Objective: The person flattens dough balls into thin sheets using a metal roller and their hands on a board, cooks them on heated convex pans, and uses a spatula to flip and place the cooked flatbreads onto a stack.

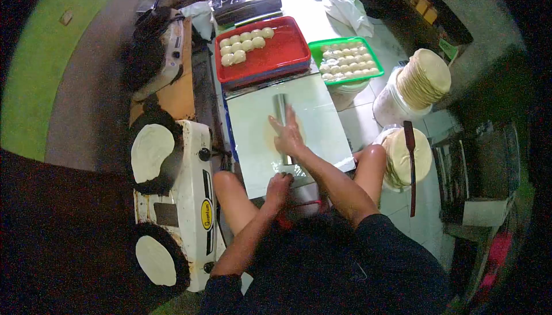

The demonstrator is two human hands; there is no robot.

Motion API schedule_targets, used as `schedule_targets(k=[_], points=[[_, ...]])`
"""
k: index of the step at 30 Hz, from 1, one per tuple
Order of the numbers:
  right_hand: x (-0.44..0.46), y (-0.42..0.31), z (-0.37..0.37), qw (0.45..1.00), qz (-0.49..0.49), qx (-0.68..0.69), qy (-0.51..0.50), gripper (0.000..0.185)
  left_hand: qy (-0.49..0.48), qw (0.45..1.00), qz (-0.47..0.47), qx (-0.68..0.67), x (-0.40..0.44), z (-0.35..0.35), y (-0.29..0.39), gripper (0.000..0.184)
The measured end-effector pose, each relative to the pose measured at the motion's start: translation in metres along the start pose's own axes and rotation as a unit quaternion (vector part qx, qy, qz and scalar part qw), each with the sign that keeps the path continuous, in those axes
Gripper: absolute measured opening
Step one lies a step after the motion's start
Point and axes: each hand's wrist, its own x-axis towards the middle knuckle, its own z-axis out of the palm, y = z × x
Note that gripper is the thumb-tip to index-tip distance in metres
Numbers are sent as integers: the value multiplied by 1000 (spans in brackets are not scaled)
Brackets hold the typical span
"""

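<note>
A metal rolling pin [280,105] lies lengthwise over a thin, pale round of dough [269,136] on the white board [250,113]. My right hand [289,134] lies on the rolling pin with its fingers spread, slightly blurred. Part of the dough is hidden beneath the pin and this hand. My left hand [279,186] is at the board's near edge, its fingers curled by the near end of the pin; what it holds, if anything, is hidden.
Dough balls sit in a red tray [282,56] and a green tray [372,56]. At left, a two-burner stove [195,200] carries flat dough rounds [155,260]. Stacked flatbreads [431,70] and a dark spatula [410,159] are at right.
</note>
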Motion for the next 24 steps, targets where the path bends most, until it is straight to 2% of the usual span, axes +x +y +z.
schedule_targets(k=[1, 2, 4, 5, 6, 7, 8, 9, 12, 13, 16, 17, 20, 21, 24], points=[[0, 6, 9, 992, -48, -114, 7, 55, -13, 1000, 3, 11, 1, 5, -6, 16], [2, -4, 1, 991, -14, -127, -39, 55, -26, 999, 5, 24, 3, 7, -9, 18], [11, -37, -24, 979, 52, -148, -129, 55, 0, 986, -75, -152, 1, -13, 6, 17], [14, -23, -10, 981, 9, -188, -45, 38, -1, 984, -83, -161, 1, -15, 7, 18], [17, -18, -9, 982, 0, -184, -34, 33, -2, 981, -91, -170, -1, -13, 5, 19], [20, -12, -8, 983, -8, -181, -24, 29, -18, 993, -65, -102, 1, -9, 1, 21], [24, -9, -9, 984, -16, -178, -15, 28, -35, 998, -37, -34, 3, -10, -1, 23], [30, -7, -10, 981, 14, -179, -75, 28, -34, 998, -30, -35, 4, -11, -2, 26], [33, -5, -7, 982, -26, -171, 74, 28, -32, 999, -19, -38, 1, -19, 8, 34], [38, -3, -7, 982, 9, -187, -10, 36, -32, 999, -21, -36, 1, -23, 12, 36], [44, -7, -5, 998, 37, -58, 13, 48, -26, 999, -18, -35, -2, -21, 12, 37], [46, 10, 13, 999, 11, -51, 16, 72, -23, 999, -13, -34, -2, -20, 9, 37], [47, 2, 13, 996, 32, 67, -55, 89, -9, 999, -7, -32, -3, -15, 4, 33], [43, -3, 10, 995, 21, 1, -95, 94, -6, 999, -8, -50, -4, -11, 1, 32], [28, -27, -13, 969, -13, -133, -207, 90, 10, 998, -5, -69, 0, -8, -1, 29]])
